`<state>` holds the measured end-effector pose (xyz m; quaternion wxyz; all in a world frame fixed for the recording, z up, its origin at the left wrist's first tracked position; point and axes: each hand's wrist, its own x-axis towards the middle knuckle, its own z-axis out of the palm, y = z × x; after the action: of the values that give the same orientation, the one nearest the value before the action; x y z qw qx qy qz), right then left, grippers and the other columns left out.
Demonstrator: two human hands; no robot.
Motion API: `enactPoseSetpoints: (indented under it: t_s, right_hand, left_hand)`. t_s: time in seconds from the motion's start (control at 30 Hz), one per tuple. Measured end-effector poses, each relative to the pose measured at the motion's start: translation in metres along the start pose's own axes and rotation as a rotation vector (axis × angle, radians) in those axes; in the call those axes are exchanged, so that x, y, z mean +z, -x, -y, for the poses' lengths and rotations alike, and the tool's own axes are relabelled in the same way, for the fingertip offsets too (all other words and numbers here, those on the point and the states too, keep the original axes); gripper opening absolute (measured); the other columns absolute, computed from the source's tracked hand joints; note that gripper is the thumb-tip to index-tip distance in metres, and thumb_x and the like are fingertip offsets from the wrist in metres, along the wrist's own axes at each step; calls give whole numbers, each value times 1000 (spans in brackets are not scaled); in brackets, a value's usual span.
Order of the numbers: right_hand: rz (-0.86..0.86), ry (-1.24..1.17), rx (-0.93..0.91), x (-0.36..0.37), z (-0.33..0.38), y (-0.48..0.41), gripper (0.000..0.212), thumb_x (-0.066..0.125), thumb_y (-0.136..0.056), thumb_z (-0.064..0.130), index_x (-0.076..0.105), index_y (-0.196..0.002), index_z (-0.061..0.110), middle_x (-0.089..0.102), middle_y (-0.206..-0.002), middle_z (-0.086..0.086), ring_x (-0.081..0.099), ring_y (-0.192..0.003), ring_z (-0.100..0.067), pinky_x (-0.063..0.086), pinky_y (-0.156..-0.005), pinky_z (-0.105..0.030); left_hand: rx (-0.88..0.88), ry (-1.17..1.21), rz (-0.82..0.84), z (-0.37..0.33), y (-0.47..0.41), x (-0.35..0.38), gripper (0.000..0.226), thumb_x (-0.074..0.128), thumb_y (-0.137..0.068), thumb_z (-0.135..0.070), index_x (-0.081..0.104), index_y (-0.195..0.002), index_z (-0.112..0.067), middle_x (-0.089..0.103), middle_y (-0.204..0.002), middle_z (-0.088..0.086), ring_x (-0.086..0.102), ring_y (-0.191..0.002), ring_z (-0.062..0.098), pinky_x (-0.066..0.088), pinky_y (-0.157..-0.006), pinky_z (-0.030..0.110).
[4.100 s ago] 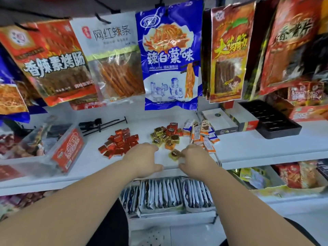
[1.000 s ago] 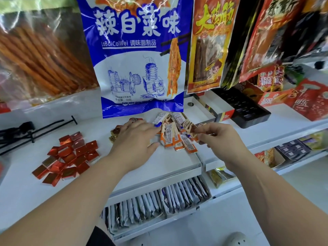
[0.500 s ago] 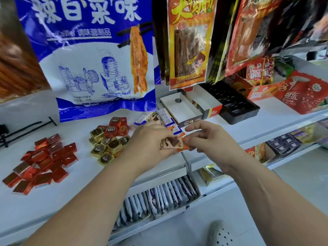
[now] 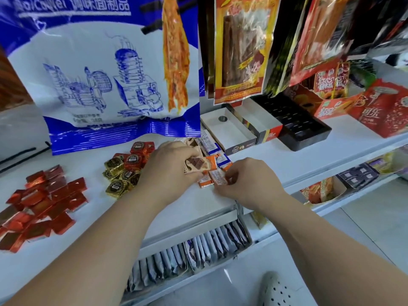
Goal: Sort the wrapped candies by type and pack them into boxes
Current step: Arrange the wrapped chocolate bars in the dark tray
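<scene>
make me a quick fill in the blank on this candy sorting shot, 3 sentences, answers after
1. The left hand holds a stack of flat ____-and-brown candy packets.
2. The flat red foil candies lie to the ____ of the round gold and red candies.
3. The open white box behind the hands holds ____ candies.

Answers: orange; left; no

Red foil squares (image 4: 42,204) piled loose at shelf left; gold and red round-label candies (image 4: 125,171) clustered mid-shelf, apart from the red pile. Flat orange and blue-white sachets (image 4: 217,161) scattered right of those, one brown-orange sachet (image 4: 198,165) lifted and tilted; white open box (image 4: 228,129) behind, empty except a small ring.
</scene>
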<state>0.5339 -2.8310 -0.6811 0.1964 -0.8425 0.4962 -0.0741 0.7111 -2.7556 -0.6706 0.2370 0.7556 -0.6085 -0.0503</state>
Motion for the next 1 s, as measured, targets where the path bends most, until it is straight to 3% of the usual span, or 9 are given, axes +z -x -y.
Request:
enactPoseSetpoints:
  t_s: [0.17,0.3,0.4,0.47,0.57,0.67,0.77,0.87,1.0]
  right_hand:
    - [-54,145,-27,2,3,9,34,56,-78,48,60,-67,16,55,-63,1,55,-61,-20,33,-47,-24]
    - [-74,150,-15,-8,-8,12,36,56,-85,47,58,-67,16,53,-61,1,54,-60,-23,28,-46,-25]
    - [-69,-51,18,-27,-23,15,37,62,-84,52,65,-69,18,62,-61,1,58,-59,-18,39,-49,-29]
    - [-32,-278,54,-44,-33,20,22,65,-82,38,69,-72,19,69,-62,0,61,-55,-10,46,-53,-31]
    - [-53,-537,82,-61,-46,29,11,64,-87,13,72,-81,15,73,-67,-3,70,-62,-17,58,-58,-32]
    - [-15,-732,48,-71,-56,34,12,66,-89,7,76,-90,13,73,-82,-11,69,-69,-17,58,-65,-28]
    - [93,-751,-21,-75,-61,37,13,71,-85,9,79,-89,19,72,-91,-15,58,-73,-15,50,-68,-29]
    - [153,-799,-44,-74,-59,39,13,71,-85,4,78,-89,14,71,-90,-21,56,-72,-15,49,-66,-26]
    - [107,-888,10,-65,-55,36,11,70,-87,2,76,-94,8,72,-88,-20,61,-69,-15,54,-66,-25]
  left_hand:
    - [46,40,9,-2,4,-1,42,83,-73,-38,72,-111,-26,64,-107,-6,52,-106,15,46,-91,36]
    - [59,46,13,-4,8,-1,43,81,-75,-39,71,-114,-25,65,-111,-4,53,-108,17,45,-94,35]
    - [58,57,15,-7,10,-3,42,79,-77,-39,71,-115,-24,64,-113,-4,53,-108,16,45,-95,35]
    - [42,78,19,-10,12,-3,39,79,-78,-38,71,-113,-24,63,-110,-4,55,-104,15,47,-93,35]
    - [-25,134,1,-16,13,-2,34,79,-78,-36,71,-109,-27,61,-105,-8,57,-98,10,50,-87,31]
    - [-166,322,-7,-31,12,1,22,80,-78,-34,67,-96,-32,64,-93,-15,57,-84,-6,46,-71,21]
    - [-316,705,111,-51,11,9,23,79,-81,-21,60,-92,-28,73,-90,-10,63,-72,0,51,-67,26]
    - [-376,844,219,-66,11,18,24,73,-86,-11,60,-105,-18,75,-93,-2,58,-59,3,43,-52,15]
    - [-400,1007,299,-79,14,24,28,61,-93,-3,61,-119,-15,76,-100,-1,72,-78,9,53,-60,17]
